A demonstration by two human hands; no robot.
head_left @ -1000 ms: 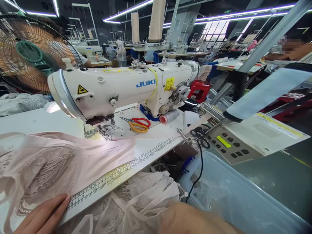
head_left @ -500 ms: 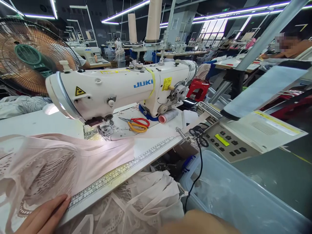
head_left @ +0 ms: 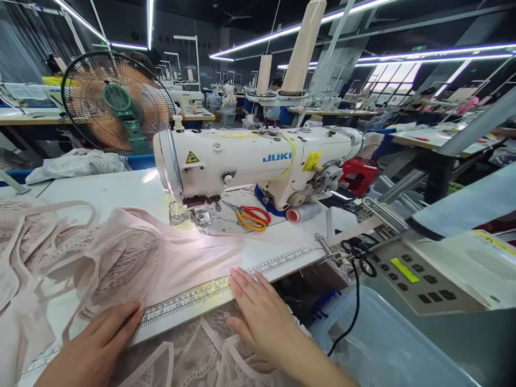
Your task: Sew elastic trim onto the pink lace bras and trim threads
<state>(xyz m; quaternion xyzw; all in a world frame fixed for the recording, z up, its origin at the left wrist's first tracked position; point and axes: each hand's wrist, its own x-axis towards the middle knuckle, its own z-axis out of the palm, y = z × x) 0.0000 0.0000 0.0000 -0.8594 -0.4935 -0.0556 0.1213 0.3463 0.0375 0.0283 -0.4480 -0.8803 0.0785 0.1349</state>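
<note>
A pale pink lace bra lies spread on the white sewing table, its smooth side band stretching to the right below the needle area. My left hand rests flat on the lower edge of the lace cup, fingers close together; its thumb is hidden. My right hand lies with fingers outstretched over the measuring tape along the table's front edge, fingertips at the band's lower right end. Behind the bra stands a white JUKI sewing machine. Scissors with red and orange handles lie under its arm.
A pink-ended thread spool lies by the machine base. More lace garments hang below the table's front edge. To the right are a control box, a black cable and a translucent bin. A fan stands behind left.
My right hand has come up from the blurred bottom edge onto the tape and the band's end. My left hand stays on the bra. The view has swung left.
</note>
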